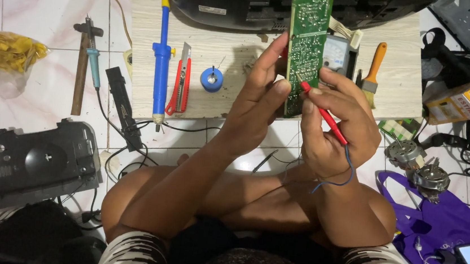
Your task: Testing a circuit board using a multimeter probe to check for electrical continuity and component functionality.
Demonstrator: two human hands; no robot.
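Circuit board point(307, 47): green, long, narrow, held upright at 12 o'clock from the hands, its face dotted with pale solder points. Left hand point(259, 103) grips its lower left edge, fingers closed on the board. Right hand point(337, 124) pinches one red test probe point(323, 112), tip touching the board's lower half; blue lead point(344, 175) loops off at 5 o'clock. Cardboard box point(464, 100), yellow and white with a round label, lies at 3 o'clock. Clear bag of yellow pieces point(5, 52) at 9 o'clock. On the wooden board point(221, 99): one blue desoldering pump point(162, 57), one red utility knife point(181, 82), one orange-handled brush point(374, 67), one blue solder spool point(212, 79).
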